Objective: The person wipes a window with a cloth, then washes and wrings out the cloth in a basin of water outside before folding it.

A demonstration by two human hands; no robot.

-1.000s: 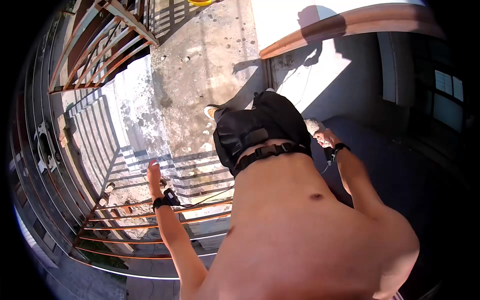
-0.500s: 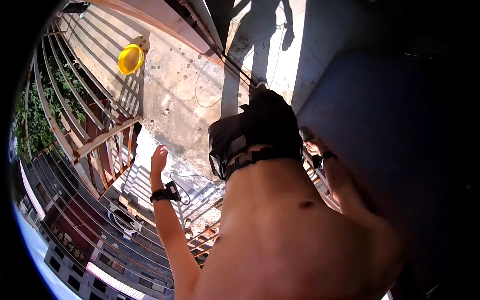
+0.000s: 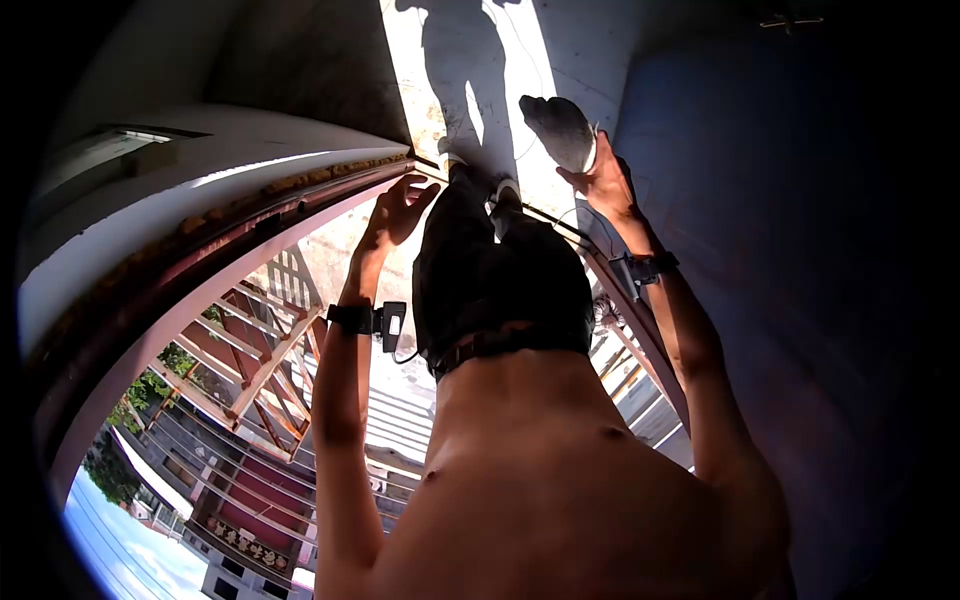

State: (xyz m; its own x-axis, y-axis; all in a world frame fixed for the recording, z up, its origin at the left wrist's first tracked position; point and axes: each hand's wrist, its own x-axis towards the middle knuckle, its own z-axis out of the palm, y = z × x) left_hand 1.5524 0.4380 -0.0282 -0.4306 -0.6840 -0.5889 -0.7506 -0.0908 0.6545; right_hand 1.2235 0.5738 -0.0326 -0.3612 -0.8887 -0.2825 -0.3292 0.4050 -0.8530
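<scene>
On the right, my right hand (image 3: 606, 182) is closed round the lower end of a dark grey, rounded bundle (image 3: 560, 130). The bundle has a lumpy far end and a pale edge by my fingers. Its exact kind cannot be made out. My left hand (image 3: 403, 208) hangs beside my left thigh, fingers apart and slightly bent, holding nothing. A black strap with a small device (image 3: 388, 322) is round my left wrist, and another strap (image 3: 655, 268) is round my right. My dark trousers (image 3: 500, 270) fill the middle, with shoes partly showing beyond them.
A door frame (image 3: 215, 255) curves along the left, with a threshold by my feet. Sunlit floor (image 3: 535, 170) carries my shadow. A rusty metal railing (image 3: 262, 378) stands behind at lower left. Deep shade covers the right side.
I have moved to the doorway, and the yellow round container has left the view. My right hand has come forward, showing the grey bundle. My left hand has also moved forward.
</scene>
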